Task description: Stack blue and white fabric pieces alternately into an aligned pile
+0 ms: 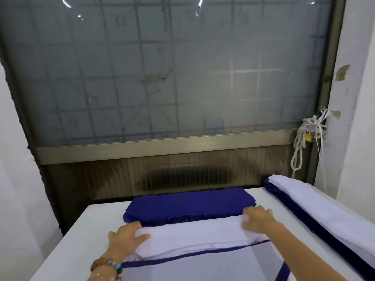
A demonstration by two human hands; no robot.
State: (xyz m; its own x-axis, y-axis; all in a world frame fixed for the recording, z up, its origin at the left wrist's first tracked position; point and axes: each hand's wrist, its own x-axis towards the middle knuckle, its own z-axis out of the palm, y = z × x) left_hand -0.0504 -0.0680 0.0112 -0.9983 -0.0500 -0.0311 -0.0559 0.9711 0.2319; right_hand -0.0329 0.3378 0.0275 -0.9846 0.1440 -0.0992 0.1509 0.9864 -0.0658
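A white fabric piece (194, 234) is lifted a little over the near pile. My left hand (125, 236) grips its far left corner, thumb on top. My right hand (257, 219) pinches its far right corner. Beneath it lies a pile of alternating layers (203, 266), with blue edges showing under a white top sheet. Just beyond, at the table's far edge, sits a stack of blue fabric pieces (188, 203) with frayed edges.
A white table (81, 236) holds everything. Along its right side runs a long pile of blue and white fabric (316, 205). A frosted window with a metal frame (162, 147) stands behind, and rope (304, 138) hangs at the right wall.
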